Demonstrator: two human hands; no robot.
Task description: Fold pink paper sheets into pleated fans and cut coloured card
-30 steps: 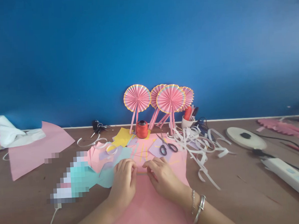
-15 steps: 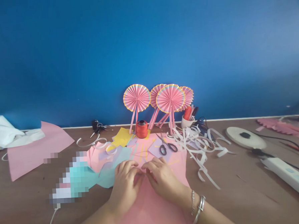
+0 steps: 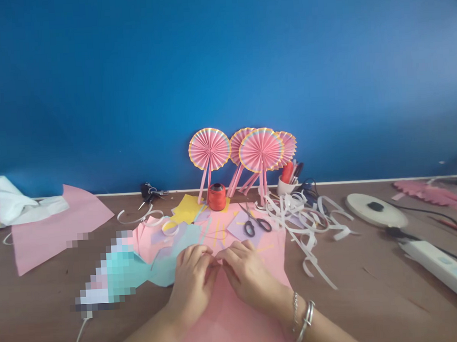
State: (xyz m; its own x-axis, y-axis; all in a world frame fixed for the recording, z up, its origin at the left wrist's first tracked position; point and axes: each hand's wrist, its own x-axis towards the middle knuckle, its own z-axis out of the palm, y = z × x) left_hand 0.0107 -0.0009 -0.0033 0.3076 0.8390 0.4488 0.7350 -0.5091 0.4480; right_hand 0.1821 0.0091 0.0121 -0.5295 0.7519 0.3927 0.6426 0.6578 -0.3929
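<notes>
My left hand (image 3: 194,277) and my right hand (image 3: 245,272) meet over the middle of the table, fingertips pinched close together. Pink paper (image 3: 236,323) spreads below and between them, and their fingers are closed on it; the exact spot of the grip is mostly covered by the fingers. A bracelet and a bangle circle my right wrist. Just beyond the hands lie black-handled scissors (image 3: 250,227), a lilac paper piece (image 3: 237,231) and thin yellow strips. Light blue paper (image 3: 166,266) sits beside my left hand.
Pink pleated paper fans (image 3: 209,149) stand against the blue wall behind a red thread spool (image 3: 216,197). Curled white strips (image 3: 310,220) lie to the right, near a cup of pens (image 3: 286,187). Farther right are a round white device (image 3: 372,209) and a power strip (image 3: 444,269). Keys (image 3: 149,193) rest back left.
Both hands stay almost where they were, still pinched together. Only slight finger movement shows; the objects around them have not moved.
</notes>
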